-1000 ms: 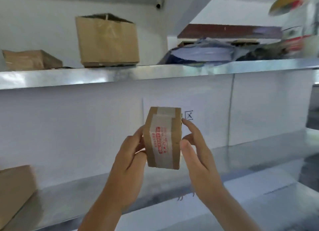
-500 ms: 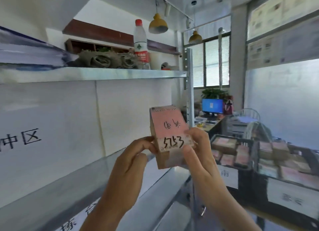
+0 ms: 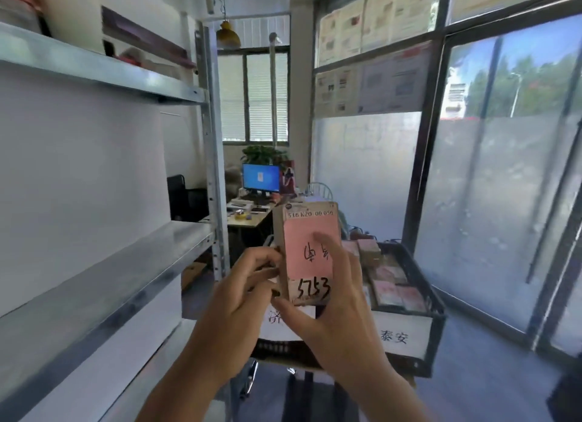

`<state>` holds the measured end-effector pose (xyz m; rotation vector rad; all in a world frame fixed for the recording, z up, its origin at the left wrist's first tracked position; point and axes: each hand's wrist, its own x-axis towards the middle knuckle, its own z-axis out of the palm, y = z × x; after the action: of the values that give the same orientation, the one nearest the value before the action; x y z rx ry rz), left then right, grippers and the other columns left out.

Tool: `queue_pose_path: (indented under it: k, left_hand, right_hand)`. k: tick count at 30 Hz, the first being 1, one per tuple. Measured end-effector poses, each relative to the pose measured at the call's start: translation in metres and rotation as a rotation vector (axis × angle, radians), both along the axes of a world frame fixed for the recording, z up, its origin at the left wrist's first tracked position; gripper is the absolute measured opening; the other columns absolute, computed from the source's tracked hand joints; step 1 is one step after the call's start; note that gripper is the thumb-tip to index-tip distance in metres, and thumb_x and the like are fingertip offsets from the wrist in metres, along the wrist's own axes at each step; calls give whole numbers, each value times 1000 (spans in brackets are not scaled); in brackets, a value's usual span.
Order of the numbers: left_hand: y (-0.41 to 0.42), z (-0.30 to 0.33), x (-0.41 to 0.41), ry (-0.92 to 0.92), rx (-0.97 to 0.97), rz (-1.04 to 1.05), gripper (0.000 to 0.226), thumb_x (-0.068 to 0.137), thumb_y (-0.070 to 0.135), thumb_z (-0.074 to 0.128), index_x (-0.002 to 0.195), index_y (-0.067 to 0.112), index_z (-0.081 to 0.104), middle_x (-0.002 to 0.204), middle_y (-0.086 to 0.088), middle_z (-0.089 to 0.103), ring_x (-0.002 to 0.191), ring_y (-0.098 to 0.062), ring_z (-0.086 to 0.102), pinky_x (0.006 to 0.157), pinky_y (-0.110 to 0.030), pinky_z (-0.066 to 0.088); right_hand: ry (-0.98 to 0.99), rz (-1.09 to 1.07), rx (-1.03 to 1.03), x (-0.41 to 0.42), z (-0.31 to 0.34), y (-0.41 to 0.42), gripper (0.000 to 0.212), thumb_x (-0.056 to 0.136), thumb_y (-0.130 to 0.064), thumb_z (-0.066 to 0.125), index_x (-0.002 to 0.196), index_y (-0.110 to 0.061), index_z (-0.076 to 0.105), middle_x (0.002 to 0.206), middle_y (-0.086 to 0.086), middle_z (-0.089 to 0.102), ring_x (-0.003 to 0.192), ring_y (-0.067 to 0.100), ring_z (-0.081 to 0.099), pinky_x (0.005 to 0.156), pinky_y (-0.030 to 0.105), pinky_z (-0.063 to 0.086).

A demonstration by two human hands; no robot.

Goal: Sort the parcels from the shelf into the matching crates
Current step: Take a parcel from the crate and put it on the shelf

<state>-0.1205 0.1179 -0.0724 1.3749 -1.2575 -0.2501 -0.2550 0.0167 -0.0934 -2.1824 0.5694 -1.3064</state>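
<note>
Head view: nearest the camera, both hands hold one parcel (image 3: 307,251) up at chest height, upright, with its pink label turned to the eyes; I judge it is held so to read the handwritten characters and the number 5753 before a crate is chosen. The left hand (image 3: 245,295) grasps the parcel's left side, fingers curled against the cardboard edge; the right hand (image 3: 333,298) grasps it from the right and below, thumb under the bottom corner and one finger laid across the pink face, which hides part of the writing; the parcel is clear of shelf and crate alike, carried in the air between the two.

Just behind the hands, and partly hidden by them, stands a dark plastic crate (image 3: 436,308) on a low stand; its front wall bears a white paper label (image 3: 401,335) with two characters, and a second label to the left is mostly covered by the right hand. Other parcels with pink labels (image 3: 395,292) lie packed inside it, flat and touching; this crate or a neighbour is likely the destination, though I cannot tell whether the labels match.

At the left runs the metal shelf (image 3: 104,264); its near board shows bare metal, and an upper board carries blurred goods. Farther off, past the shelf's upright post, a desk holds a lit monitor (image 3: 260,177) with a plant (image 3: 264,154) behind it; at the right, frosted glass panels and a window close the room.
</note>
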Motion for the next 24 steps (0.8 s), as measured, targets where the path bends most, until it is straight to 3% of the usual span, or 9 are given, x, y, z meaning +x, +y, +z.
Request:
queue_pose_path:
  k: [7,10,12,15,17,19,21,22,24]
  left_hand:
    - [-101,-22,34,-105,139,-112,38,104,31,37,134,41,60,129,17,70,115,-35,69,94,-61,57]
    - [-143,-36,59,-100,164,-43,42,103,31,36,133,52,57,133,31,63,130,2,58,102,-33,53]
    - [-171,-42,76,-93,171,46,44,110,17,37,127,53,58,126,28,65,122,19,54,90,-9,48]
    - [-207,-48,93,-105,200,186,46,109,3,40,127,41,56,116,28,57,101,29,55,72,3,44]
    - [-232,-55,107,-170,248,263,43,109,9,43,133,43,53,118,20,60,108,7,64,75,-8,51]
    - [-256,-62,127,-191,313,314,43,108,16,45,142,42,51,122,-15,65,115,-39,62,90,-42,56]
    - [-276,-64,146,-209,353,357,45,106,20,46,144,43,49,123,-17,63,117,-50,57,99,-57,51]
    - [-285,-64,154,-213,351,377,46,104,22,46,144,45,49,129,-4,63,119,-43,59,102,-56,50]
    - [-302,-65,172,-224,333,410,48,103,21,48,144,46,49,142,25,49,127,-2,53,111,-40,44]
  right_hand:
    - [49,-259,14,18,-33,-97,84,84,-42,79,145,-56,23,133,-20,35,115,-16,42,71,10,45]
    - [43,-328,74,23,-48,-149,82,84,-44,81,145,-51,27,131,-15,40,106,0,51,72,14,46]
    - [64,-351,111,29,-62,-186,82,84,-45,82,145,-48,28,128,-13,42,100,6,56,73,22,53]
    - [98,-336,190,47,-85,-242,81,83,-45,82,143,-48,27,126,-9,45,88,11,62,69,34,61]
    - [150,-303,234,66,-97,-275,78,84,-45,80,142,-48,29,125,-6,46,83,5,60,61,21,55]
    - [218,-267,276,87,-107,-302,75,85,-44,79,143,-46,30,121,-6,45,80,0,56,57,13,44]
    - [275,-224,291,110,-116,-327,75,85,-46,77,143,-48,29,119,-6,45,82,2,55,57,14,42]
    - [306,-211,290,121,-120,-338,75,85,-47,76,142,-49,28,119,-6,45,82,3,55,57,14,41]
    - [352,-189,307,145,-131,-357,73,86,-50,75,141,-50,27,117,-6,45,82,6,56,59,19,44]
